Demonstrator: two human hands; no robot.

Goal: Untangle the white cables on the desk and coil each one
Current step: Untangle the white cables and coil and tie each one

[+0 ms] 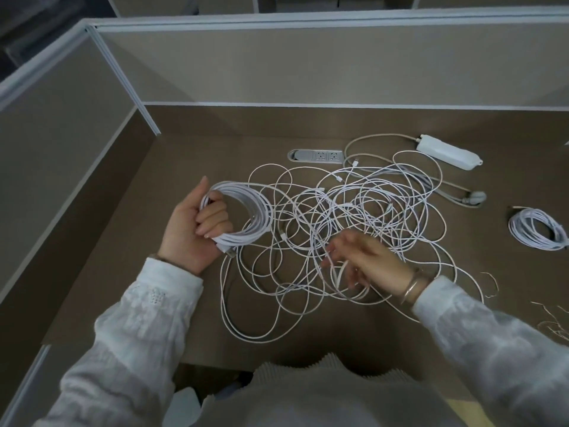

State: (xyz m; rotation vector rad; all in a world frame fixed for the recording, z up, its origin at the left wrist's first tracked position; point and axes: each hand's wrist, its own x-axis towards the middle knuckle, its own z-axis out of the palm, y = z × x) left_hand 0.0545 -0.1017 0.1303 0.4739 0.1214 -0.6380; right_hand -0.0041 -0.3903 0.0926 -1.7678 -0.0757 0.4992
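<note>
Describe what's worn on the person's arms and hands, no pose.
Both arms wear loose white long sleeves of thin fabric; the left sleeve shows a small embroidered or eyelet pattern near the cuff, while the right sleeve looks slightly sheer. The right wrist carries thin metallic bangles. A thin band seems to edge the left wrist, too unclear to identify. The left hand and right hand are bare: no gloves, no rings visible.

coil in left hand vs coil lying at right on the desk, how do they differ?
The held coil is gripped upright by the left hand; the finished coil lies flat on the desk, untouched. The held coil trails into the tangle; the finished coil lies apart from it. Both are white, wound in round loops.
</note>
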